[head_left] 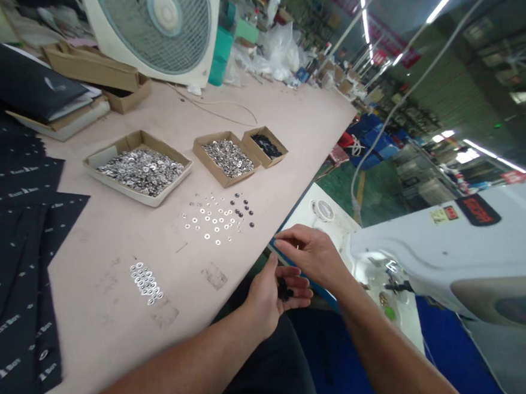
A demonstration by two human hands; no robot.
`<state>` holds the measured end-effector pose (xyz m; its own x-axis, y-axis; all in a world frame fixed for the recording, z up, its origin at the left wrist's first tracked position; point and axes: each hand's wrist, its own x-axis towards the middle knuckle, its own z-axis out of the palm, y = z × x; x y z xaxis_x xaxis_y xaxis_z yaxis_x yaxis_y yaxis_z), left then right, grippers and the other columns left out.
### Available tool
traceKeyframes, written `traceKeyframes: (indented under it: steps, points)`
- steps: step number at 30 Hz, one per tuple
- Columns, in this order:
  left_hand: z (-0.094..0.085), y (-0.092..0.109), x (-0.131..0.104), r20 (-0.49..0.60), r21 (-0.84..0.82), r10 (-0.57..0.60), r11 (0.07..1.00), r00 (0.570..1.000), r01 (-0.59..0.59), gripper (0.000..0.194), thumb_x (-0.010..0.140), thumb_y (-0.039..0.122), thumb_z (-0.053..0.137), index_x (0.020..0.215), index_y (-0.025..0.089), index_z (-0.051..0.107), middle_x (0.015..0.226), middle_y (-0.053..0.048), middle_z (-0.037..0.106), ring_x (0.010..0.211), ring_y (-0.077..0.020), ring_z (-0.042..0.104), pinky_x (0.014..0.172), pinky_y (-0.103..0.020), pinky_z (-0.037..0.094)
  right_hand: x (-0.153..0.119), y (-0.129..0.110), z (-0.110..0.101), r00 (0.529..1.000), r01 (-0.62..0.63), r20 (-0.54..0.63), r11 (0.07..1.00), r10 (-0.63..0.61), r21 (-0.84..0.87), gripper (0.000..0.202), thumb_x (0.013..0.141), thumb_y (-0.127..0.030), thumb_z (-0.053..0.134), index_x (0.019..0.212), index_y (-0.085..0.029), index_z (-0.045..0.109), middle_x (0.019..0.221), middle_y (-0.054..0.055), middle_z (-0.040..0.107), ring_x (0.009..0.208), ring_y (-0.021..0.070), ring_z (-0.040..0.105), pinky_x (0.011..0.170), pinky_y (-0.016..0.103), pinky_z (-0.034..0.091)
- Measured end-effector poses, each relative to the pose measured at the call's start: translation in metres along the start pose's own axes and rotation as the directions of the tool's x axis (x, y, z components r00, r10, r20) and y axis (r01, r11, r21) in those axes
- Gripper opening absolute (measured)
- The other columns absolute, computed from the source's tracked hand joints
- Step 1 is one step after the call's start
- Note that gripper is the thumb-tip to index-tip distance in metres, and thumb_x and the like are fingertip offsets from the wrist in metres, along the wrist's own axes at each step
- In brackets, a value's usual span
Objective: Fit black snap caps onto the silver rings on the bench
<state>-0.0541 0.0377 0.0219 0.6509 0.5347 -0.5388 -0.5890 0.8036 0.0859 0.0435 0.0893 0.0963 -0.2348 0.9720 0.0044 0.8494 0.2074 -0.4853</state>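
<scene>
My left hand [270, 293] is cupped palm up beside the table edge, with small black snap-button pieces [285, 290] lying in its palm. Just above it, my right hand [315, 255] has its thumb and fingers bent together at the edge; whatever they pinch, if anything, is hidden. On the table, loose silver snap rings [214, 219] and several black snap caps [245, 206] lie scattered. Nearer me, more silver rings [146, 282] are laid out in close rows.
Cardboard trays hold silver pieces [141, 169], more silver pieces [230, 157] and black pieces [266, 145]. Dark printed fabric [10, 263] covers the left side. A fan [163, 13] stands behind. At right is a white machine [449, 234] with its worktop [330, 196].
</scene>
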Motion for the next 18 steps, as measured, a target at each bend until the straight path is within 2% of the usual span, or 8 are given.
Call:
traceKeyframes:
  steps: [4, 7, 11, 15, 18]
  points:
    - [-0.001, 0.001, -0.002, -0.013, -0.006, 0.031, 0.999, 0.999, -0.031, 0.059, 0.102, 0.052, 0.028, 0.091, 0.006, 0.064, 0.079, -0.012, 0.063, 0.066, -0.018, 0.061, 0.061, -0.03, 0.055, -0.053, 0.005, -0.008, 0.986, -0.05, 0.157, 0.999, 0.047, 0.012, 0.016, 0.088, -0.022, 0.064, 0.098, -0.027, 0.076, 0.083, 0.001, 0.065, 0.074, 0.0149, 0.06, 0.068, 0.027, 0.046]
    - [-0.004, 0.0, -0.003, 0.041, -0.003, -0.006, 1.0, 0.999, 0.006, 0.062, 0.102, 0.053, 0.027, 0.099, 0.005, 0.066, 0.088, -0.015, 0.065, 0.065, -0.0158, 0.059, 0.057, -0.025, 0.052, -0.076, 0.006, -0.01, 0.981, 0.039, 0.195, 0.996, -0.024, -0.074, 0.023, 0.089, -0.02, 0.064, 0.109, -0.029, 0.073, 0.093, 0.004, 0.064, 0.086, 0.0182, 0.059, 0.076, 0.03, 0.045]
    - [-0.008, -0.001, -0.001, 0.039, 0.009, -0.002, 1.0, 0.999, 0.002, 0.061, 0.1, 0.056, 0.03, 0.107, 0.005, 0.063, 0.09, -0.016, 0.065, 0.066, -0.0188, 0.062, 0.054, -0.025, 0.049, -0.084, 0.004, -0.008, 0.976, 0.145, 0.199, 0.949, -0.09, -0.279, 0.018, 0.087, -0.021, 0.068, 0.103, -0.023, 0.074, 0.092, 0.007, 0.063, 0.089, 0.022, 0.055, 0.078, 0.034, 0.042]
    - [-0.009, -0.001, 0.001, -0.025, 0.015, 0.01, 1.0, 1.0, -0.009, 0.059, 0.1, 0.055, 0.033, 0.106, 0.005, 0.063, 0.091, -0.017, 0.066, 0.068, -0.0193, 0.063, 0.056, -0.025, 0.049, -0.081, 0.003, -0.002, 0.973, 0.147, 0.225, 0.91, -0.061, -0.387, 0.011, 0.088, -0.021, 0.066, 0.095, -0.022, 0.075, 0.084, 0.006, 0.06, 0.083, 0.0212, 0.053, 0.074, 0.033, 0.038]
    - [-0.008, -0.001, 0.001, -0.022, -0.009, 0.013, 1.0, 1.0, -0.014, 0.059, 0.1, 0.055, 0.033, 0.105, 0.004, 0.063, 0.09, -0.017, 0.066, 0.069, -0.0193, 0.063, 0.057, -0.026, 0.049, -0.078, 0.002, 0.0, 0.971, 0.156, 0.232, 0.894, -0.061, -0.419, 0.01, 0.088, -0.021, 0.065, 0.091, -0.023, 0.074, 0.081, 0.006, 0.06, 0.081, 0.0206, 0.053, 0.071, 0.033, 0.036]
